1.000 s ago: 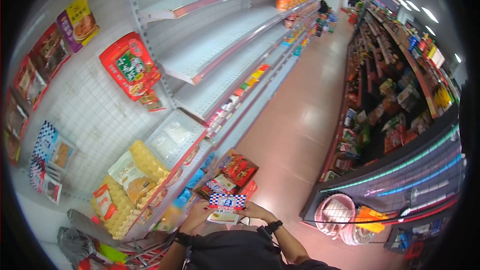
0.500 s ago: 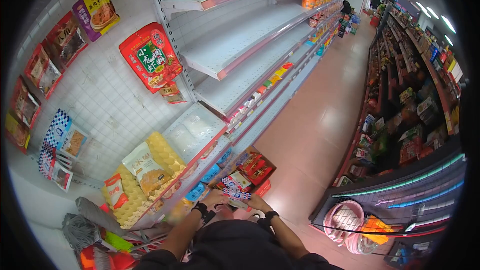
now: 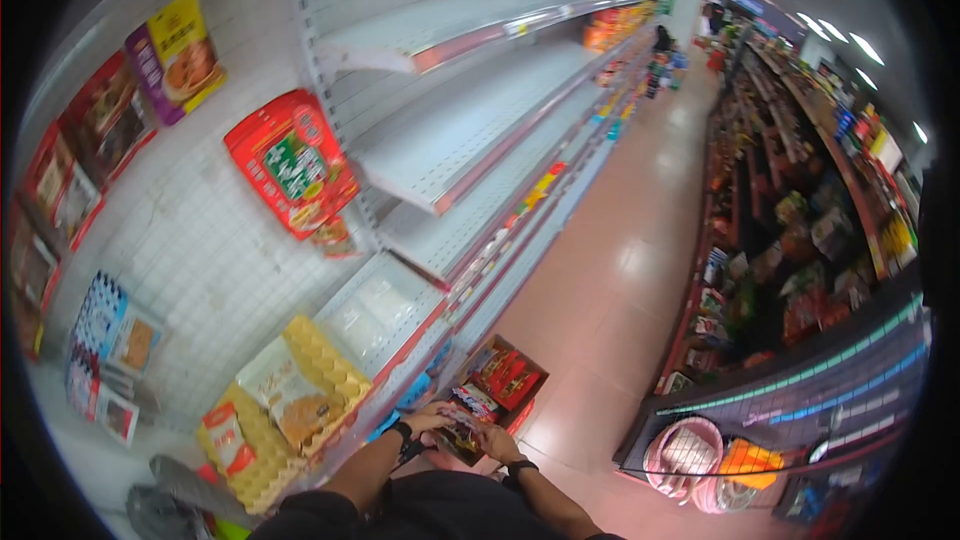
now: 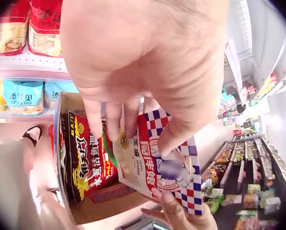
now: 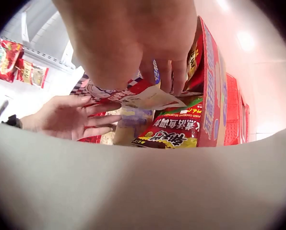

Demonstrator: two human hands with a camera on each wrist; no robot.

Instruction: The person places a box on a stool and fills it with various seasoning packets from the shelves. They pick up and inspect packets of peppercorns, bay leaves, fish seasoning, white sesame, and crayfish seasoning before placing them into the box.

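In the left wrist view a checkered seasoning packet (image 4: 142, 158) with red, white and blue print tilts over an open cardboard box (image 4: 102, 210). My right hand (image 3: 497, 443) pinches the packet's lower end, its thumb on the front. My left hand (image 5: 68, 119) has its fingers spread and straight beside the packet in the right wrist view; its thumb lies against the packet's face in the left wrist view. Red and black fish seasoning packets (image 4: 88, 163) stand inside the box.
Shelving (image 3: 460, 130) runs along the left of the aisle. Blue packets (image 4: 23, 97) line a low shelf beside the box. A yellow egg-tray liner (image 3: 330, 365) holds bags on the lower shelf. Hanging bags include a red pouch (image 3: 292, 165). A red crate (image 5: 234, 110) sits beside the box.
Both hands have moved with the checkered packet from in front of the body forward to over the box. The head view has shifted.
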